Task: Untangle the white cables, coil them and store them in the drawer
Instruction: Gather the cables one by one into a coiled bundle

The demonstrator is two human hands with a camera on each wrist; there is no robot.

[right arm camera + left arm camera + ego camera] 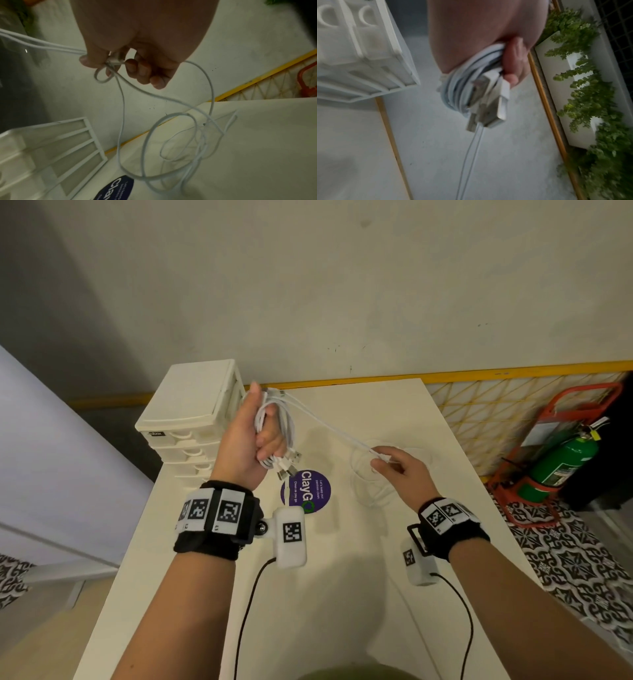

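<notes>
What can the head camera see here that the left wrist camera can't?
Only the head view shows the right hand pinching the loose cable strands, the purple sticker and the fire extinguisher. Only the left wrist view shows the green plants. Both show the left hand gripping the coiled cables beside the drawer unit.

Smooth white plastic-sheathed cables end in shiny metal plugs; the drawer unit looks matt plastic, the counter smooth matt.
</notes>
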